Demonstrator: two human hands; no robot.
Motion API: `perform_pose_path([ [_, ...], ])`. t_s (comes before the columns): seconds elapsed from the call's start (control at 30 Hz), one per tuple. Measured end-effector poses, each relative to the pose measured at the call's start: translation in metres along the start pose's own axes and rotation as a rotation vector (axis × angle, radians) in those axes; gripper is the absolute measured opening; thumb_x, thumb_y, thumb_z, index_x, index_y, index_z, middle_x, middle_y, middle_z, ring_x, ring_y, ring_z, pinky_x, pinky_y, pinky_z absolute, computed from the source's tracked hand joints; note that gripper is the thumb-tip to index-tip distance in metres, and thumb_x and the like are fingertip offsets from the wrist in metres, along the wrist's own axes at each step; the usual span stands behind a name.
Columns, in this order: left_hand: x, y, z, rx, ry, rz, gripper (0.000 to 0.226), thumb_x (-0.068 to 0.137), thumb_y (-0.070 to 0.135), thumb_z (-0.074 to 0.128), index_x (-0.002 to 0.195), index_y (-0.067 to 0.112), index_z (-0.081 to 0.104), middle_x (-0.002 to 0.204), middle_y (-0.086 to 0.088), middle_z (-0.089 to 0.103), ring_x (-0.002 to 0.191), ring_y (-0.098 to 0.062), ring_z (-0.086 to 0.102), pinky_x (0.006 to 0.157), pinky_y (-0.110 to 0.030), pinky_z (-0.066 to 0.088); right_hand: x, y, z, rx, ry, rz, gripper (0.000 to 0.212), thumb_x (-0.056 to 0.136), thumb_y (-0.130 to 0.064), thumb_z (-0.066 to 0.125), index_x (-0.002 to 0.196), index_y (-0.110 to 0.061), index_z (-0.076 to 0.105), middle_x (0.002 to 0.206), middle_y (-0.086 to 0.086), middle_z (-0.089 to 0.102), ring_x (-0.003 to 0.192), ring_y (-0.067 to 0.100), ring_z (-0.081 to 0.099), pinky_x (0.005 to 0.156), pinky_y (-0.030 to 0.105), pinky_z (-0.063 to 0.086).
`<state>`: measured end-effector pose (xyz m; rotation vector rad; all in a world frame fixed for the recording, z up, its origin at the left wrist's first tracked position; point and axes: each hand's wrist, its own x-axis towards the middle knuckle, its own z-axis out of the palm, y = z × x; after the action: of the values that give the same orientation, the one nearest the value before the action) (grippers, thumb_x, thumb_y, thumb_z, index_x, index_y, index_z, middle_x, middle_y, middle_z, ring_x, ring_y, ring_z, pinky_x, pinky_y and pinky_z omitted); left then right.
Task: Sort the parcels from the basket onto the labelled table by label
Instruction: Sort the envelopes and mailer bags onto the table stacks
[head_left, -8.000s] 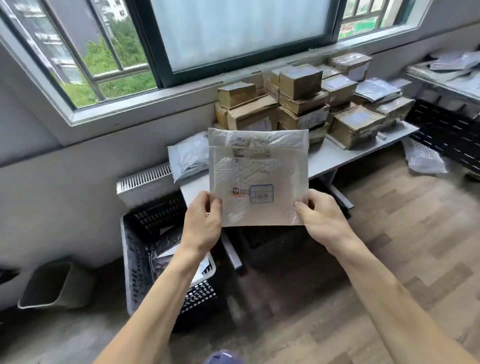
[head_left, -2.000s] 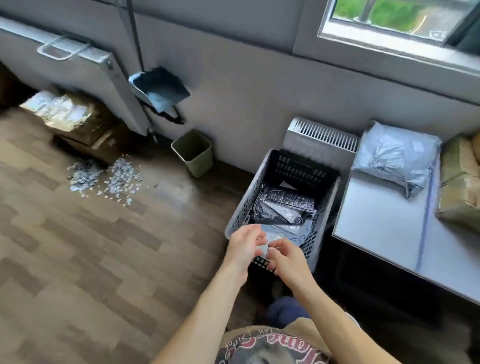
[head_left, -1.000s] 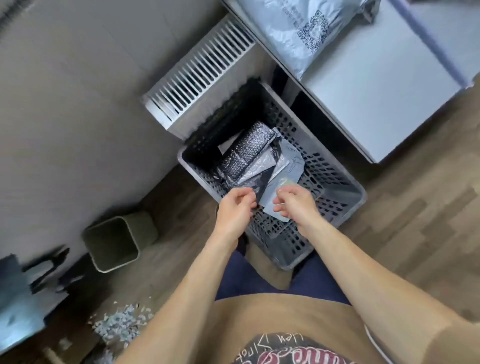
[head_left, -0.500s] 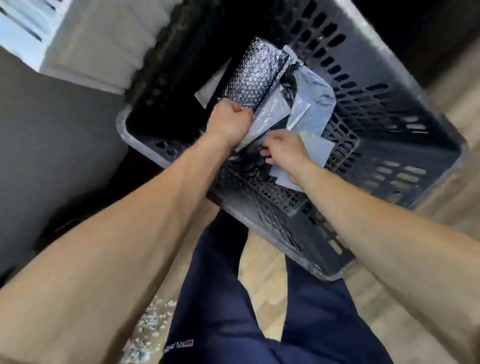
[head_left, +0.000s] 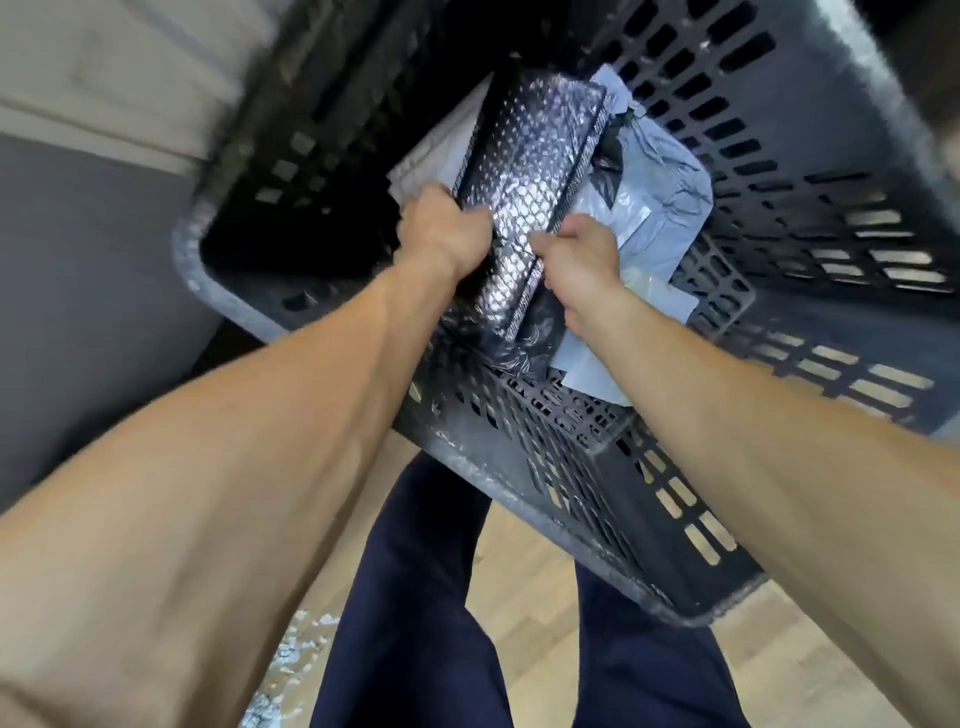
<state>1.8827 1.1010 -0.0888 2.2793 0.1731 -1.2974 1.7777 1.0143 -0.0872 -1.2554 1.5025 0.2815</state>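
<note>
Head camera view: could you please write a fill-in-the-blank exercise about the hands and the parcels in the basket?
1. The left hand and the right hand both grip the ____ bubble-wrap parcel.
2. This parcel lies ____ the basket.
3. In the picture, a grey bag lies to the ____ of this parcel.
Missing words: black; inside; right.

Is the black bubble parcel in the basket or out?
In: black bubble parcel sits inside the basket, left hand and right hand gripping it.
</note>
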Motion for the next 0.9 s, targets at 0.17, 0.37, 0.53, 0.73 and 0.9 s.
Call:
perform_pose_path([
  [0.17,-0.040,0.000,-0.002,-0.289,0.020,-0.035,0.012,0.093,0.026,0.064,0.087,0.016,0.061,0.084,-0.001,0.060,0.071,-0.015,0.055,0.058,-0.025,0.043,-0.041,-0.011,-0.036,-0.089,-0.020,-0.106,0.007,0.094,-0.013,0.061,0.094,-0.007,0.057,0.087,0.007,0.059,0.078,0.020,0.055,0.065,0.031,0.041],
  [0.37,-0.118,0.011,-0.025,-0.599,-0.004,0.029,0.020,0.088,0.032,0.073,0.079,0.015,0.068,0.077,-0.005,0.070,0.068,-0.019,0.062,0.067,-0.033,0.046,-0.090,-0.037,-0.098,-0.216,-0.136,-0.279,0.025,0.096,-0.012,0.061,0.076,-0.011,0.046,0.070,0.001,0.044,0.056,0.008,0.042,0.053,0.024,0.032],
  [0.53,-0.212,0.018,-0.030,-0.784,0.094,0.095,0.016,0.100,0.013,0.063,0.089,0.012,0.074,0.067,0.007,0.071,0.054,-0.004,0.061,0.048,-0.017,0.044,-0.146,-0.059,-0.146,-0.258,-0.297,-0.418,0.033,0.102,-0.021,0.056,0.075,-0.010,0.040,0.074,0.004,0.038,0.068,0.018,0.037,0.064,0.037,0.024],
  [0.73,-0.346,0.024,-0.017,-0.934,0.151,0.185,0.014,0.101,0.011,0.063,0.090,0.008,0.071,0.089,-0.003,0.066,0.063,-0.004,0.052,0.047,-0.013,0.037,-0.239,-0.081,-0.225,-0.328,-0.424,-0.642,0.040,0.107,-0.016,0.052,0.072,-0.016,0.031,0.066,-0.003,0.028,0.051,0.008,0.027,0.050,0.022,0.025],
  [0.9,-0.443,0.038,0.005,-0.941,0.225,0.221,0.038,0.099,0.015,0.066,0.061,0.018,0.067,0.069,0.011,0.061,0.069,-0.008,0.052,0.064,-0.026,0.039,-0.303,-0.069,-0.290,-0.293,-0.475,-0.709,0.037,0.106,-0.016,0.053,0.071,-0.018,0.040,0.066,-0.008,0.040,0.053,-0.001,0.038,0.052,0.014,0.032],
])
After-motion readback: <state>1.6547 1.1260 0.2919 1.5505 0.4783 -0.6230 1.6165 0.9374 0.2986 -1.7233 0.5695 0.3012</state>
